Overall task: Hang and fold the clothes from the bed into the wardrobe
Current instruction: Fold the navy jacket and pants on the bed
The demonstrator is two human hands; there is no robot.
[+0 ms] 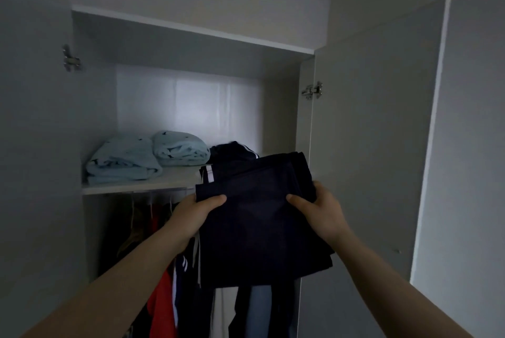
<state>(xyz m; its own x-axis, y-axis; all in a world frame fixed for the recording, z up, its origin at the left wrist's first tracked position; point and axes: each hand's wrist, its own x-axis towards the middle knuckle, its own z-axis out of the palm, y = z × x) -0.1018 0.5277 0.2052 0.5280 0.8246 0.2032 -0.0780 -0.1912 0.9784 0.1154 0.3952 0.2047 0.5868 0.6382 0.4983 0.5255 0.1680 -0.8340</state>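
Item: folded navy garment point(257, 225), which we grip with left hand point(195, 214) and right hand point(319, 212), raised before the wardrobe shelf point(175, 177); light-blue towels point(144, 157) stacked there.

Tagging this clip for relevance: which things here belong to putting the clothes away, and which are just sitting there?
In the job: left hand, right hand, folded dark garment they hold, wardrobe shelf.

Just there: light blue folded bundles, dark striped garment on the shelf, hanging clothes, door hinge.

Dark navy folded garment point(259, 217) with white stripe, pale blue dotted towels point(142, 157), red top point(164, 307) hanging, white wardrobe point(191, 23).
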